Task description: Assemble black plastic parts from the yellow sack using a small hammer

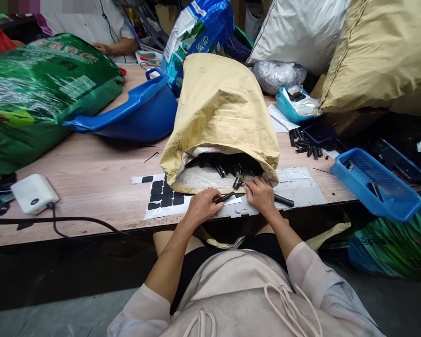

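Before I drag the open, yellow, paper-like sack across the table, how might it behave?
The yellow sack will probably fold, since its sides crease. Slim black parts inside its mouth might spill if tipped forward.

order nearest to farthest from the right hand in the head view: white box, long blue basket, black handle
1. Black handle: sticks out right of the right hand
2. Long blue basket: farther right
3. White box: far left

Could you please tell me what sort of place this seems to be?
Most likely a workshop or small factory: a tan sack with black parts inside lies open on the worktable, and another person is on the table's far side.
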Motion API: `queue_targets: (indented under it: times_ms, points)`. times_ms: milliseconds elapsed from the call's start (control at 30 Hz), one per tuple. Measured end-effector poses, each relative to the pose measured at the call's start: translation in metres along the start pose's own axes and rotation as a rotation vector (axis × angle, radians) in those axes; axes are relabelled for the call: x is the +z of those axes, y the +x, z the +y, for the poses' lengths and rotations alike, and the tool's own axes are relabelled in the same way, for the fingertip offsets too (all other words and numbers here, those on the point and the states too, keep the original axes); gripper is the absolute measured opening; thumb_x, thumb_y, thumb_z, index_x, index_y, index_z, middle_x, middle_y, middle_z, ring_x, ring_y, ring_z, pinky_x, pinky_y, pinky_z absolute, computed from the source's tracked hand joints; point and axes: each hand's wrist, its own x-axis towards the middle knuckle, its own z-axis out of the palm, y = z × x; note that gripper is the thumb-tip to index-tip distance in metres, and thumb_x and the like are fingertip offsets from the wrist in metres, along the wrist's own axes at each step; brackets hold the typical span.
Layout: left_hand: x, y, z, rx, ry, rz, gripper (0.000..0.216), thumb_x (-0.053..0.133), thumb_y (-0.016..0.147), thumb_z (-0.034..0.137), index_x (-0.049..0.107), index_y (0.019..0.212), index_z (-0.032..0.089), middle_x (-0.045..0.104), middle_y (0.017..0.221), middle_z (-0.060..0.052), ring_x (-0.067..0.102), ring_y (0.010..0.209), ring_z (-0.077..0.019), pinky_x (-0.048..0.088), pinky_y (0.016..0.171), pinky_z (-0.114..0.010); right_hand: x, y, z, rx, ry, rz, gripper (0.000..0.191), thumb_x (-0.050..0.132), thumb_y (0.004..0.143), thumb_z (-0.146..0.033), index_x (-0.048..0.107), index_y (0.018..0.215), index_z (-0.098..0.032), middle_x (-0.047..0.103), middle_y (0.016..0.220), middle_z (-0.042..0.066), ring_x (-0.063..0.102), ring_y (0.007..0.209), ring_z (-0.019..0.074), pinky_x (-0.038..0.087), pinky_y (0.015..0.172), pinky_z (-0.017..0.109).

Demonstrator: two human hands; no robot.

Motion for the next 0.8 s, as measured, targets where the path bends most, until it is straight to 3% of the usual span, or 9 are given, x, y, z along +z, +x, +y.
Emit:
queue_targets:
  times_ms: [167, 333, 533, 633, 800]
  points:
    - [0.026, -0.004, -0.015, 0.022, -0.075, 0.129, 0.012, 0.078, 0.082, 0.029, 0.072, 0.089, 0.022, 0.07, 0.086, -0.002, 0.065, 0.085, -0.0209, 0.05, 0.08, -0.032, 0.003, -0.001, 0.003, -0.025, -0.033, 0.008, 0.023, 0.058, 0.101, -0.028, 0.077, 0.113, -0.025, 0.069, 0.095, 0.007, 0.054, 0.092, 0.0237, 0.039, 0.083, 0.035]
    - [0.032, -0.006, -0.018, 0.045, -0.114, 0.168, 0.013, 0.081, 0.084, 0.03, 0.075, 0.093, 0.022, 0.071, 0.088, -0.003, 0.065, 0.086, -0.0208, 0.051, 0.083, -0.034, -0.003, 0.0, 0.003, -0.035, -0.028, 0.003, 0.028, 0.05, 0.105, -0.028, 0.076, 0.111, -0.023, 0.069, 0.095, 0.008, 0.056, 0.09, 0.0227, 0.041, 0.082, 0.034]
    - [0.031, -0.004, -0.02, 0.03, -0.162, 0.156, 0.014, 0.082, 0.083, 0.025, 0.074, 0.095, 0.022, 0.07, 0.087, -0.002, 0.064, 0.088, -0.0206, 0.05, 0.082, -0.033, -0.03, -0.001, -0.021, 0.04, 0.26, 0.139, 0.037, 0.04, 0.109, -0.03, 0.069, 0.132, -0.021, 0.069, 0.107, 0.01, 0.066, 0.099, 0.0206, 0.052, 0.086, 0.031]
    - [0.031, -0.003, -0.02, 0.006, -0.187, 0.143, 0.014, 0.082, 0.082, 0.024, 0.073, 0.092, 0.022, 0.069, 0.087, -0.001, 0.063, 0.086, -0.0199, 0.048, 0.08, -0.032, -0.035, -0.005, -0.038, -0.005, 0.414, 0.088, 0.037, 0.041, 0.11, -0.031, 0.068, 0.134, -0.023, 0.071, 0.105, 0.009, 0.068, 0.097, 0.0199, 0.056, 0.09, 0.032]
    - [0.03, -0.002, -0.016, -0.013, -0.23, 0.147, 0.012, 0.081, 0.081, 0.021, 0.073, 0.09, 0.023, 0.069, 0.088, 0.0, 0.063, 0.087, -0.0193, 0.047, 0.08, -0.031, -0.036, -0.014, -0.056, -0.012, 0.425, -0.032, 0.038, 0.042, 0.11, -0.035, 0.068, 0.135, -0.024, 0.071, 0.098, 0.007, 0.068, 0.089, 0.0183, 0.057, 0.085, 0.029]
